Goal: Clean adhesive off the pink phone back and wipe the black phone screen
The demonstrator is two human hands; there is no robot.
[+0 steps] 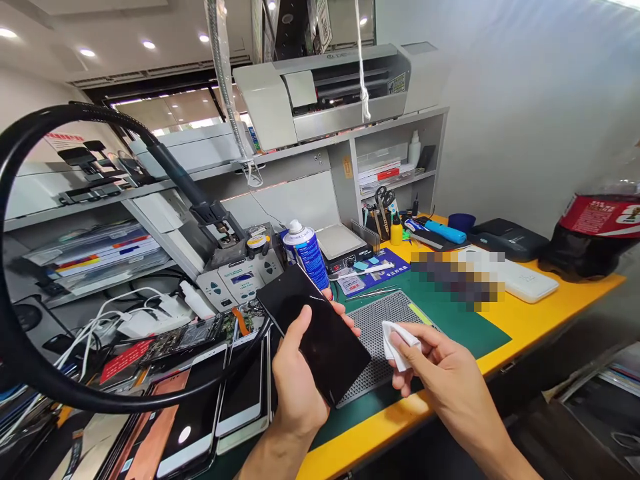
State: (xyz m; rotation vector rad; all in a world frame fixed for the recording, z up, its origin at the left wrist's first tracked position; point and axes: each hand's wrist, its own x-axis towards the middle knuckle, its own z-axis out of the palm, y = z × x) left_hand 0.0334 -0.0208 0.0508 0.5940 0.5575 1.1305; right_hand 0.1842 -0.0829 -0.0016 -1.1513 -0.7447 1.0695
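The left hand (295, 380) holds a black phone (313, 330) by its sides, with the thumb on the glass and the fingers curled around the far side. The phone is up in the air, tilted, above the front edge of the table (550, 313). The right hand (440, 370) pinches a small white cloth (397, 343) between its fingers, just beside the phone and not touching it.

Under the hands lies a grey mesh pad (383, 313) on a green mat (465, 327). A blue spray can (307, 253) stands behind the phone. At the back edge, a pen box (383, 223) holds scissors (384, 200) and other tools. A dark blue cup (461, 221) stands near it; I cannot tell what is in it. A cola bottle (595, 233) is at the right corner.

Many phones (200, 413) crowd the left side. The green mat to the right has open room.
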